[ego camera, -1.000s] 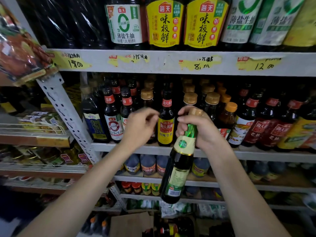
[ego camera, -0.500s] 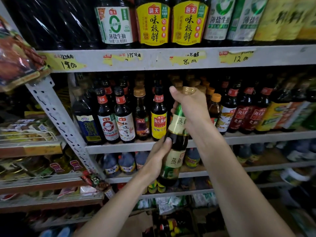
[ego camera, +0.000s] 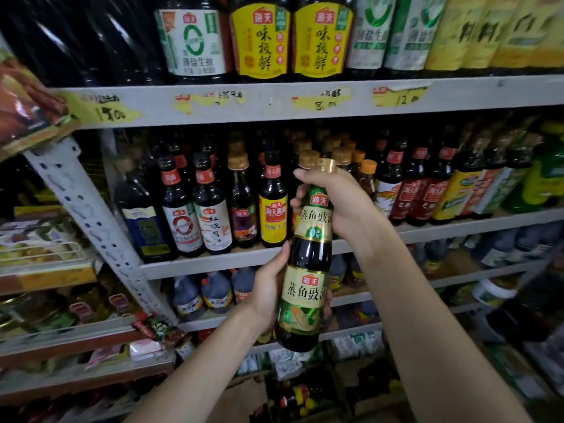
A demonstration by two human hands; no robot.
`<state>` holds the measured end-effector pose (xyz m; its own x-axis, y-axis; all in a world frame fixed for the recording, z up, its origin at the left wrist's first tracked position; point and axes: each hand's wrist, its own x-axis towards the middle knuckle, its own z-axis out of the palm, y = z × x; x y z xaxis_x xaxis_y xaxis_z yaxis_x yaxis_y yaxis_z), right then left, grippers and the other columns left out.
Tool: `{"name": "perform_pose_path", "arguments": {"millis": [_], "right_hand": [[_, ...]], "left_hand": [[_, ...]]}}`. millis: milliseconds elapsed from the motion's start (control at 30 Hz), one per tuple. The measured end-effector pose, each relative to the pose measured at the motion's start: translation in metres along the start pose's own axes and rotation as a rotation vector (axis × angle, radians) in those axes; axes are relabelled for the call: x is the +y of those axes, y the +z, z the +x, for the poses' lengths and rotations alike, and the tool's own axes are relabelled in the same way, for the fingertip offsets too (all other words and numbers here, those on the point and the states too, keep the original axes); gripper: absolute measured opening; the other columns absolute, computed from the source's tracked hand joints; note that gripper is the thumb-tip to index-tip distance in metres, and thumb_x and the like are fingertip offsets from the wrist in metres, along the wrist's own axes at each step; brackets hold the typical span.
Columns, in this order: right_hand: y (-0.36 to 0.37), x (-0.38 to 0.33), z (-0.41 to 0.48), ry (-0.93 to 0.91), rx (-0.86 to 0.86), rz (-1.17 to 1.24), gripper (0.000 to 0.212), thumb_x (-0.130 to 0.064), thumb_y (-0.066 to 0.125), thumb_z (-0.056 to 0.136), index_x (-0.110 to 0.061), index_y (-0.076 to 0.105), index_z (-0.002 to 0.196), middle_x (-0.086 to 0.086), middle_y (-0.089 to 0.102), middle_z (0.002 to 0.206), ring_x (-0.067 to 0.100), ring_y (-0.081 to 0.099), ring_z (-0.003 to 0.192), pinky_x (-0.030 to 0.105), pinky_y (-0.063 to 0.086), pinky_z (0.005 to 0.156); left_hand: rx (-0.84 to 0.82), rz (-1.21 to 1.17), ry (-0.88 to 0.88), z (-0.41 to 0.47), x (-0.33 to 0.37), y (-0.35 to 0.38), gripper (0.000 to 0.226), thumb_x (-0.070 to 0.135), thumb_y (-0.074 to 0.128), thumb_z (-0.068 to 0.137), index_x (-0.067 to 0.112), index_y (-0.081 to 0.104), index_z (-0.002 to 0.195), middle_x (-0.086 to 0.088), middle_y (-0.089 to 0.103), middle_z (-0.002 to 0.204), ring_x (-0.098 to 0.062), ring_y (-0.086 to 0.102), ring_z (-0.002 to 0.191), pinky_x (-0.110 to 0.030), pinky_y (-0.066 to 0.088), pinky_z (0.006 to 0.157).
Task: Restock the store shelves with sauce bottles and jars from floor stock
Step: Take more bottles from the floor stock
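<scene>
While right hand (ego camera: pixel 341 206) grips sauce bottle (ego camera: pixel 309 261) by its neck, left hand (ego camera: pixel 268 296) clasping lower down — before shelf (ego camera: pixel 198 265).

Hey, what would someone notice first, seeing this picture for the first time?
The sauce bottle with the green and gold label, held up at centre: the right hand grips its neck, the left hand holds its lower body. Behind it a shelf is crowded with dark bottles; two big yellow-labelled bottles stand above, top centre.

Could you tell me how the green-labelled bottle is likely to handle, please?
Probably heavy for its size: the bottle looks full of dark sauce. Tall and narrow, so apt to tip when stood. Smooth, glossy sides may slip.
</scene>
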<state>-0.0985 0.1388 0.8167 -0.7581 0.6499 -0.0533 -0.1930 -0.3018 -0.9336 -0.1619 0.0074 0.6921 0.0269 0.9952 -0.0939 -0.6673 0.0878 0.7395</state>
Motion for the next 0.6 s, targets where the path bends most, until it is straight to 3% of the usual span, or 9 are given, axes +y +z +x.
{"name": "perform_pose_path", "arguments": {"millis": [100,200,367,500,600], "right_hand": [[-0.022,-0.002,-0.014,-0.027,0.077,-0.029,0.014,-0.019,0.074,0.085,-0.009,0.064,0.088,0.015,0.066,0.066,0.028,0.066,0.057,0.034,0.057,0.059],[-0.057,-0.009,-0.029,-0.031,0.151,-0.034,0.021,-0.024,0.075,0.084,-0.010,0.061,0.077,0.014,0.066,0.065,0.027,0.065,0.057,0.034,0.056,0.061],[-0.131,-0.031,-0.051,-0.129,0.303,-0.039,0.022,-0.009,0.069,0.083,-0.012,0.063,0.062,0.013,0.057,0.057,0.026,0.057,0.049,0.033,0.051,0.057],[-0.204,-0.051,-0.064,-0.154,0.436,-0.043,0.008,-0.006,0.066,0.082,-0.004,0.058,0.080,0.014,0.058,0.060,0.026,0.058,0.050,0.030,0.052,0.053],[-0.270,-0.066,-0.066,-0.163,0.489,-0.042,0.012,-0.005,0.063,0.083,-0.005,0.054,0.074,0.014,0.056,0.060,0.027,0.056,0.053,0.033,0.051,0.058]], "left_hand": [[0.043,0.092,-0.017,0.018,-0.006,0.004,0.089,0.069,0.067,0.073,-0.008,0.061,0.116,-0.033,0.062,0.095,-0.040,0.064,0.073,-0.044,0.052,0.070],[0.002,0.162,-0.013,0.046,-0.015,0.019,0.083,0.068,0.070,0.070,-0.004,0.066,0.111,-0.033,0.065,0.088,-0.040,0.064,0.071,-0.046,0.054,0.069],[-0.147,0.214,-0.061,0.106,-0.040,0.060,0.077,0.063,0.071,0.074,0.000,0.064,0.116,-0.034,0.064,0.087,-0.040,0.065,0.069,-0.048,0.054,0.070],[-0.214,0.232,-0.126,0.167,-0.074,0.099,0.064,0.058,0.058,0.082,0.003,0.067,0.114,-0.033,0.065,0.093,-0.039,0.066,0.075,-0.047,0.051,0.076],[-0.147,0.226,-0.120,0.224,-0.106,0.128,0.057,0.053,0.062,0.078,0.008,0.071,0.112,-0.030,0.068,0.101,-0.040,0.068,0.081,-0.046,0.055,0.076]]}}
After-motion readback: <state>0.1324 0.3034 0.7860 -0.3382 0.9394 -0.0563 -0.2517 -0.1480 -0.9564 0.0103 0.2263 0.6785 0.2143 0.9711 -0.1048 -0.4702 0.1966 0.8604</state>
